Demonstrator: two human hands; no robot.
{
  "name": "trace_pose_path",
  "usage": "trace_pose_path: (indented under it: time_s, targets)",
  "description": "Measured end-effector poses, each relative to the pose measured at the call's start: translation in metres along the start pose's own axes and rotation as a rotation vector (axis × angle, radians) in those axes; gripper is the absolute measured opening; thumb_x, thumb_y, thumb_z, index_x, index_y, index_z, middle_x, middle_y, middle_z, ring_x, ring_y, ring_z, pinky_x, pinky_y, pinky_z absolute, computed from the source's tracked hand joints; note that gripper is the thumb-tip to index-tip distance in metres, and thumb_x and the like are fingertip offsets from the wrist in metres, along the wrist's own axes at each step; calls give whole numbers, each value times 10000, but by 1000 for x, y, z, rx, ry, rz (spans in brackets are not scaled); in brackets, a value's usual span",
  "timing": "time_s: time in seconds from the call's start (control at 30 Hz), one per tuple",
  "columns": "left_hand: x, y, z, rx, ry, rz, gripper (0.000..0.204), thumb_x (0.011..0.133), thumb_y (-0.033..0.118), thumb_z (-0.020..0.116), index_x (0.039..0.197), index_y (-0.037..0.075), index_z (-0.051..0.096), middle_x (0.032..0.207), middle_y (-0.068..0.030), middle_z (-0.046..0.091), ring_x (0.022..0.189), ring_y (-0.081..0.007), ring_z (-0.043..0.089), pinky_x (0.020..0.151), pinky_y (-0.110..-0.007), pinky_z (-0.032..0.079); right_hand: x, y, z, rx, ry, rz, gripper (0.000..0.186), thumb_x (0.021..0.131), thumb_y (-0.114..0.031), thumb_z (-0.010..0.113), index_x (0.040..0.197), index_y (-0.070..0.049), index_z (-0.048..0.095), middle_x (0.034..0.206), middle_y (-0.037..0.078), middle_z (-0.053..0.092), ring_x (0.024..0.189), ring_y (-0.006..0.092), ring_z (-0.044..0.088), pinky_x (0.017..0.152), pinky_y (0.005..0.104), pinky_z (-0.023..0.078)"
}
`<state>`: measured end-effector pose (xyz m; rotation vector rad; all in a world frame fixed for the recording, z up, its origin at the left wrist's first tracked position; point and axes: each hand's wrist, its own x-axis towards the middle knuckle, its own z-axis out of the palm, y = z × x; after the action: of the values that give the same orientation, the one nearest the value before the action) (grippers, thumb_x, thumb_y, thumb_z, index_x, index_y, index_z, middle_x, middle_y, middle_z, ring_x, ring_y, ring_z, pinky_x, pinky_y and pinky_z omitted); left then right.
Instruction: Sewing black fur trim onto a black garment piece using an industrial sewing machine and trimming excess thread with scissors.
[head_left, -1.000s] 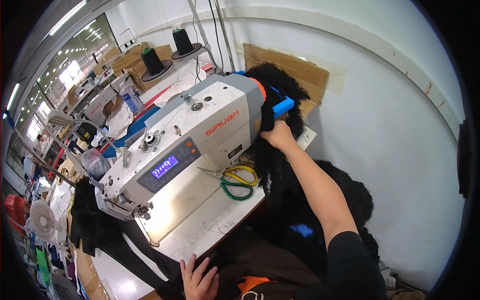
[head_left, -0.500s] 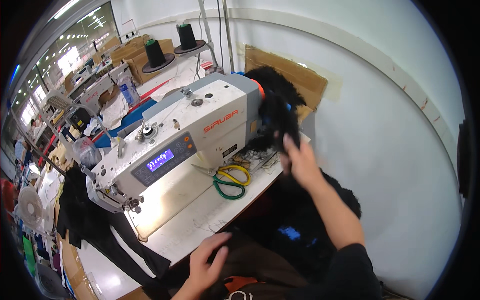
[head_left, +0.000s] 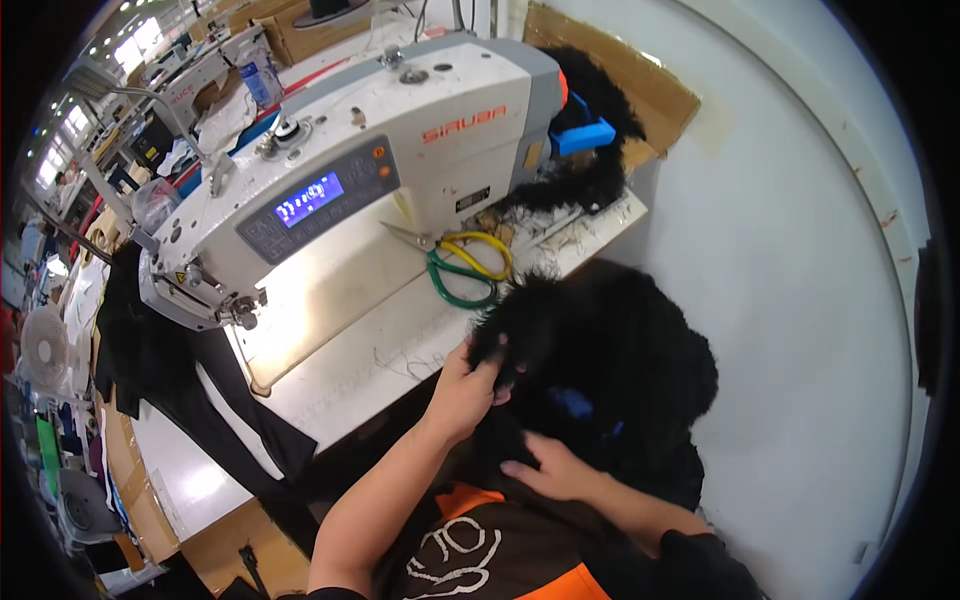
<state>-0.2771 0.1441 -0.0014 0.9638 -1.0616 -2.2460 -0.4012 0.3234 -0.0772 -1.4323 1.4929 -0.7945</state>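
Observation:
My left hand (head_left: 465, 390) is closed on a piece of black fur fabric (head_left: 630, 350) just below the table's front edge. Lower and to the right, my right hand (head_left: 550, 470) also grips the dark piece near my brown-and-orange apron (head_left: 550, 570), its fingertips partly hidden. Above both hands is a white and grey sewing machine (head_left: 470, 160) with a lit control panel and a lamp-lit bed. Scissors (head_left: 468, 280) with yellow and green handles lie on the table beside loose threads.
More black fur (head_left: 610, 100) is bunched at the machine's right end beside cardboard (head_left: 670, 100). Black cloth (head_left: 250, 430) drapes over the table's left part. A white wall (head_left: 800, 280) stands on the right. A fan (head_left: 45, 345) and cluttered workbenches are at left.
My right hand has come down from the machine's right end with black fur. My left hand has risen and closed on the fur. The machine now appears higher in the view.

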Motion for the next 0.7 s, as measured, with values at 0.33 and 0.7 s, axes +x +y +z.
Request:
trace_pose_path:
  time_s: [0.33,0.7]
  targets:
    - [-41,-58,-17,546,52,564,643,988,-59,485,1585,-41,249,1373,-191,616,1267,-272,605,1108,-346,439,61,-65,-17,643,277,206,317,1107,-251,556,1278,-6,661,1129,0,694,1016,91,606,898,278,493]
    - [-58,-64,-17,564,94,478,811,934,-62,514,1649,6,139,1415,-332,575,1295,-460,615,1051,-426,500,66,-62,-12,939,470,241,327,1093,-264,616,1319,-30,651,1279,104,708,1116,207,680,1009,356,528]
